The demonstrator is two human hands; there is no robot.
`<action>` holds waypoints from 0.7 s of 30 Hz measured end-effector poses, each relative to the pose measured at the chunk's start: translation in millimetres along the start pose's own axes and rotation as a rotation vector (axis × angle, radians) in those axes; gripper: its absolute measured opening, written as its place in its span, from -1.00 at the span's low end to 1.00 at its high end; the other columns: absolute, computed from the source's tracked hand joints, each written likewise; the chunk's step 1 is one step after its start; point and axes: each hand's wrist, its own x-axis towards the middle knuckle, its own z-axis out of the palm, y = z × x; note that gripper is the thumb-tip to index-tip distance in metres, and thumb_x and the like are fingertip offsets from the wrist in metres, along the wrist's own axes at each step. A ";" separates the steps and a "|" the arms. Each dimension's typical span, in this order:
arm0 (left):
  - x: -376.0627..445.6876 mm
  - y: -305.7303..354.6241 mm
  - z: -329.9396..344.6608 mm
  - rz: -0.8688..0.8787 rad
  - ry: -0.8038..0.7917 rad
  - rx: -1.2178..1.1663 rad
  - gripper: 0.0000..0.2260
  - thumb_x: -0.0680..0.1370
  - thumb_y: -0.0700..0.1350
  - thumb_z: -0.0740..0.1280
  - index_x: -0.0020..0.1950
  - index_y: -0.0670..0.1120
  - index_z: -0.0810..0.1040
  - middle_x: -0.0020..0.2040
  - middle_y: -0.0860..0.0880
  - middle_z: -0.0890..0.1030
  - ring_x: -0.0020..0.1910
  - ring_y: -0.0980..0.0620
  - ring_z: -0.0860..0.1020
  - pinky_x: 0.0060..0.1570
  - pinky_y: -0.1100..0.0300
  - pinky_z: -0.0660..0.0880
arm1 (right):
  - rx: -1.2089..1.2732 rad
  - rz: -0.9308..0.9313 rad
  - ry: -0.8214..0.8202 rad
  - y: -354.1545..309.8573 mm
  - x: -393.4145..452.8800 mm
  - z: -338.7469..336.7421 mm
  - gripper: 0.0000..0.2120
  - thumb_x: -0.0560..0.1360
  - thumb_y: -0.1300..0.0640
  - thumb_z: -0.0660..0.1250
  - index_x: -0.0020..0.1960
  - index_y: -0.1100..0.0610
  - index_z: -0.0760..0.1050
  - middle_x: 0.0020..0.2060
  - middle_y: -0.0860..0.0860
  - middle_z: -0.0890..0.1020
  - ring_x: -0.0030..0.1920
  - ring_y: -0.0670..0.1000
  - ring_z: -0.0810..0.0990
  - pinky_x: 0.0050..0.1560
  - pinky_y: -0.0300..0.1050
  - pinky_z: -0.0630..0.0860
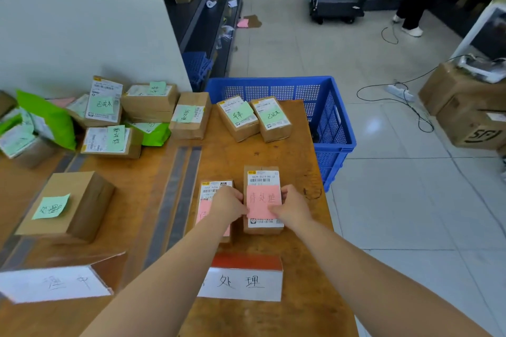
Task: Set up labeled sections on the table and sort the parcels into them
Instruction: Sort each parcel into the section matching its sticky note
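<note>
A small brown parcel [263, 178] with a pink handwritten note lies on the wooden table [273, 243], just beyond a folded section sign [243, 282]. My left hand [228, 201] and my right hand [293, 206] grip its two long sides. Touching it on the left lies a second pink-noted parcel [210, 190], partly hidden under my left wrist. Another folded sign [54, 282] stands at the near left, with a green-noted box [65, 205] behind it. Two green-noted parcels [253, 116] sit at the table's far edge.
A pile of several green-noted parcels and green bags [109, 117] fills the far left of the table by the wall. A blue plastic crate [323, 107] stands behind the table's far right corner. Cardboard boxes [465, 107] and cables lie on the tiled floor at right.
</note>
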 end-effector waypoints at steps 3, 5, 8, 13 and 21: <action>3.3 1.0 1.7 0.027 -0.035 0.180 -0.87 0.39 -0.28 0.42 -0.29 -0.13 0.51 -0.20 -0.08 0.57 -0.11 -0.05 0.57 -0.07 0.19 0.54 | -0.051 0.022 -0.038 5.6 7.8 4.6 -0.68 0.45 0.21 0.38 0.15 0.14 0.36 0.15 0.06 0.57 0.00 -0.03 0.56 -0.38 -0.36 0.39; 10.3 4.2 -1.0 0.055 -0.024 0.246 -0.81 0.41 -0.31 0.38 -0.32 -0.10 0.45 -0.19 -0.08 0.55 -0.13 -0.06 0.57 -0.10 0.19 0.55 | -0.048 0.035 -0.060 6.2 14.2 5.1 -0.64 0.44 0.18 0.39 0.18 0.13 0.36 0.14 0.05 0.57 -0.07 -0.06 0.52 -0.37 -0.35 0.40; 26.5 19.3 -13.6 0.138 0.039 0.191 -0.94 0.43 -0.25 0.38 -0.18 -0.11 0.55 -0.16 -0.08 0.58 -0.12 -0.05 0.56 -0.11 0.17 0.52 | -0.038 0.000 -0.004 -4.3 29.8 -3.6 -0.53 0.44 0.11 0.40 0.28 0.15 0.34 0.19 0.05 0.53 0.04 -0.02 0.52 -0.16 -0.26 0.43; 76.3 59.2 -31.1 0.257 0.110 0.012 -0.54 0.47 -0.04 0.37 0.34 -0.12 0.41 0.26 -0.06 0.52 0.20 -0.02 0.49 0.06 0.22 0.39 | -0.016 -0.129 0.170 -40.3 90.0 -37.2 -0.49 0.44 0.03 0.40 0.31 0.14 0.36 0.23 0.04 0.49 0.20 0.03 0.49 0.04 -0.21 0.37; 170.3 109.5 -13.5 0.231 0.098 -0.107 -0.65 0.52 -0.05 0.29 0.28 -0.14 0.45 0.08 -0.01 0.58 -0.28 0.17 0.45 -0.53 0.42 0.32 | -0.069 -0.176 0.290 -73.9 213.4 -57.6 -0.42 0.46 0.00 0.36 0.40 0.17 0.28 0.32 0.08 0.41 0.30 0.08 0.41 0.22 -0.04 0.39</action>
